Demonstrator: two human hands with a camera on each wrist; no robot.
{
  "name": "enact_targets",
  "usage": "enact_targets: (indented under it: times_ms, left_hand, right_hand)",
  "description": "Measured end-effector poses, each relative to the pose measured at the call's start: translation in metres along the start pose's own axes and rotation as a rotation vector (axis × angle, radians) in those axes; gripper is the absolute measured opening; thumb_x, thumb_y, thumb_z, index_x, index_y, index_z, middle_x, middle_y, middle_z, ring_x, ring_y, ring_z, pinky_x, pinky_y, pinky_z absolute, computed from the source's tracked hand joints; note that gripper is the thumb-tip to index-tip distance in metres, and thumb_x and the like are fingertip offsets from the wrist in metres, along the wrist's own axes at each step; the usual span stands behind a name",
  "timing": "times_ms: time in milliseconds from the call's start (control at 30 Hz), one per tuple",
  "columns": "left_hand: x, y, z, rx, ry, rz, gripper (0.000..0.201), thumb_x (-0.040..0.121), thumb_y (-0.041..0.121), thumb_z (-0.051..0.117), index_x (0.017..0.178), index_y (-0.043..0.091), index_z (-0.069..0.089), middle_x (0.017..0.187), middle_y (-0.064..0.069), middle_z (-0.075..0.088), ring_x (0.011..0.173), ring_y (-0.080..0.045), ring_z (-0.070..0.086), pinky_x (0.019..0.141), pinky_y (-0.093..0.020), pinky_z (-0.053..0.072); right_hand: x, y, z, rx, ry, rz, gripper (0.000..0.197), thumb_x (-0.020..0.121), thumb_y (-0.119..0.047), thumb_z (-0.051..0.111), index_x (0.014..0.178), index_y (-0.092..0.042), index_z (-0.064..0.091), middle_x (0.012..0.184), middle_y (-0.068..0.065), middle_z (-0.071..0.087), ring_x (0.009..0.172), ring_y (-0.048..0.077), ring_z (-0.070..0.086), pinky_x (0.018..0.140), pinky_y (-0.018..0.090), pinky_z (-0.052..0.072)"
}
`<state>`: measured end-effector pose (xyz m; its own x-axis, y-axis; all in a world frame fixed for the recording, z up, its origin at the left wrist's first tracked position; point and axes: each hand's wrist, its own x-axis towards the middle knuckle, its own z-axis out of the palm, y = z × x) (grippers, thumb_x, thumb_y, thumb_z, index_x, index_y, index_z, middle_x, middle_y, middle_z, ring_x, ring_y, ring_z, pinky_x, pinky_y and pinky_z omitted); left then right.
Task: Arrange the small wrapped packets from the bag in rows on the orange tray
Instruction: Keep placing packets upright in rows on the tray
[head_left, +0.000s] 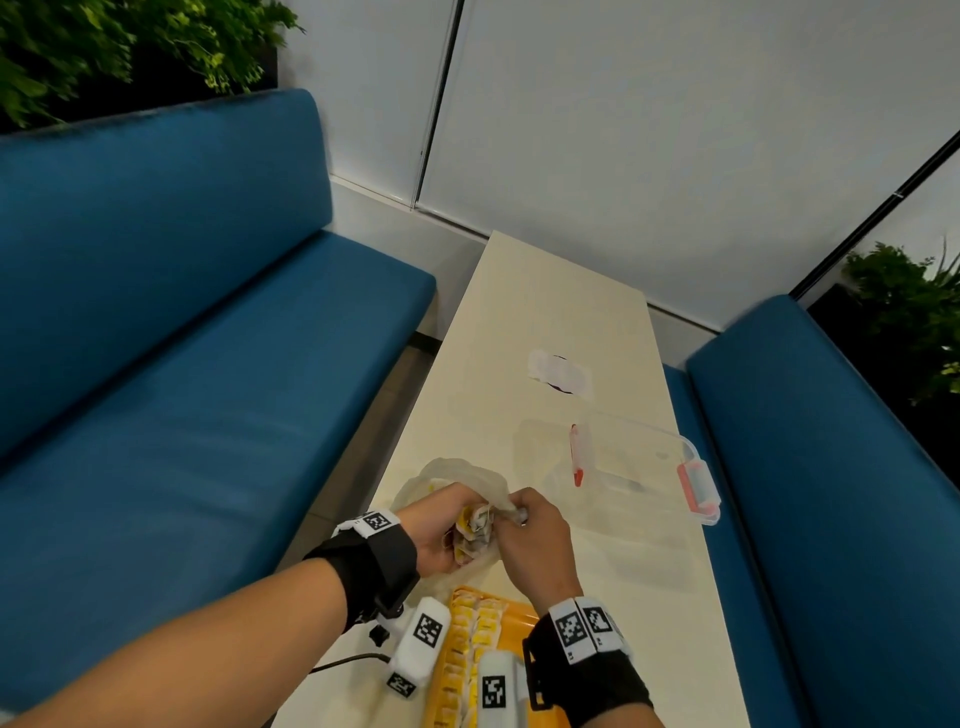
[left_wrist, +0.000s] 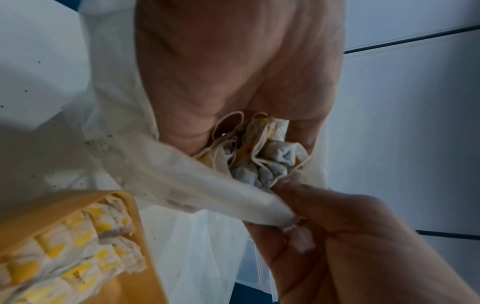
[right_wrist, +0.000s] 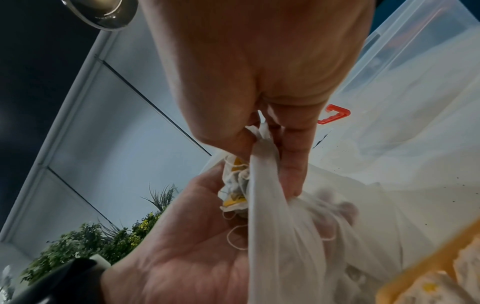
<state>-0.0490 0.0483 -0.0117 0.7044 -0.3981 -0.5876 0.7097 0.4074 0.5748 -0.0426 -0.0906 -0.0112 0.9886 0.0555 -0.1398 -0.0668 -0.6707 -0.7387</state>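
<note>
Several packets (head_left: 474, 526) bunched in left hand (head_left: 434, 535), beside right hand (head_left: 535, 540)

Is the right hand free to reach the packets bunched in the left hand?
Probably not yet: the right hand pinches the bag, though the packets in the left hand lie right beside it.

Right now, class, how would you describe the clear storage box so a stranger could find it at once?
Start at the long cream table between the blue benches. At its right edge, beyond both hands and the plastic bag, sits the clear storage box. Only it is see-through with red latches.
</note>
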Motion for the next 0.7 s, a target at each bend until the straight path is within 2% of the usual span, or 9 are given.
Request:
enact_targets:
  times_ms: [100, 200, 267, 333, 400, 467, 600, 700]
  left_hand:
    - [-0.002, -0.002, 0.002, 0.058, 0.057, 0.003, 0.04, 0.095, 0.009, 0.054, 0.057, 0.015, 0.061, 0.053, 0.001, 0.058, 0.043, -0.007, 0.057, 0.044, -0.016, 0.047]
    - [-0.001, -0.003, 0.0, 0.046, 0.077, 0.047, 0.024, 0.095, 0.001, 0.056, 0.077, 0.008, 0.069, 0.064, -0.003, 0.067, 0.051, -0.008, 0.064, 0.051, -0.017, 0.053]
    - [-0.002, -0.005, -0.002, 0.01, 0.113, 0.086, 0.02, 0.095, -0.002, 0.055, 0.085, 0.004, 0.072, 0.072, -0.007, 0.071, 0.057, -0.011, 0.068, 0.053, -0.02, 0.055]
    - [-0.002, -0.006, -0.006, -0.014, 0.163, 0.116, 0.017, 0.097, 0.004, 0.057, 0.089, 0.004, 0.072, 0.077, -0.01, 0.071, 0.062, -0.016, 0.07, 0.054, -0.024, 0.056]
    - [-0.004, -0.005, -0.013, -0.063, 0.177, 0.151, 0.013, 0.099, 0.011, 0.058, 0.099, 0.004, 0.069, 0.083, -0.014, 0.068, 0.071, -0.022, 0.067, 0.061, -0.03, 0.054]
    - [-0.008, -0.006, -0.02, -0.127, 0.153, 0.167, 0.012, 0.099, 0.013, 0.059, 0.098, 0.004, 0.066, 0.08, -0.016, 0.065, 0.076, -0.025, 0.063, 0.064, -0.033, 0.052]
    - [-0.024, -0.017, -0.027, -0.254, 0.04, 0.135, 0.014, 0.092, 0.017, 0.068, 0.098, 0.005, 0.068, 0.085, -0.018, 0.065, 0.081, -0.028, 0.067, 0.057, -0.031, 0.059]
    - [-0.034, -0.029, -0.028, -0.368, -0.018, 0.152, 0.018, 0.085, 0.019, 0.071, 0.095, 0.005, 0.07, 0.088, -0.019, 0.065, 0.083, -0.029, 0.068, 0.057, -0.032, 0.06]
  right_hand:
    - [-0.001, 0.0, 0.002, 0.013, -0.002, 0.003, 0.012, 0.089, -0.01, 0.055, 0.094, -0.016, 0.064, 0.08, -0.003, 0.067, 0.07, 0.007, 0.06, 0.051, 0.013, 0.04]
    - [0.0, 0.0, 0.002, 0.008, -0.001, 0.017, 0.014, 0.086, -0.008, 0.055, 0.092, -0.017, 0.064, 0.081, -0.002, 0.068, 0.07, 0.008, 0.06, 0.05, 0.013, 0.039]
    - [0.002, 0.002, 0.001, 0.007, 0.007, 0.03, 0.016, 0.085, -0.008, 0.055, 0.095, -0.016, 0.065, 0.085, -0.001, 0.068, 0.072, 0.009, 0.06, 0.051, 0.013, 0.038]
    - [0.004, 0.004, -0.002, -0.001, 0.018, 0.032, 0.017, 0.086, -0.007, 0.054, 0.096, -0.016, 0.065, 0.086, 0.0, 0.068, 0.072, 0.009, 0.06, 0.053, 0.015, 0.04]
    - [0.006, 0.007, -0.003, -0.01, 0.03, 0.034, 0.017, 0.087, -0.007, 0.053, 0.095, -0.016, 0.065, 0.084, -0.001, 0.067, 0.073, 0.01, 0.06, 0.054, 0.017, 0.041]
    - [0.007, 0.009, -0.003, -0.019, 0.038, 0.042, 0.017, 0.088, -0.006, 0.053, 0.095, -0.016, 0.065, 0.084, -0.001, 0.067, 0.073, 0.008, 0.06, 0.052, 0.014, 0.039]
    - [0.006, 0.014, 0.0, -0.054, 0.025, 0.05, 0.021, 0.086, -0.003, 0.051, 0.099, -0.013, 0.064, 0.088, 0.002, 0.067, 0.072, 0.005, 0.058, 0.049, 0.011, 0.036]
    - [0.0, 0.021, 0.002, -0.056, -0.014, 0.053, 0.017, 0.086, -0.009, 0.056, 0.1, -0.016, 0.062, 0.092, 0.001, 0.066, 0.077, 0.013, 0.06, 0.054, 0.012, 0.04]
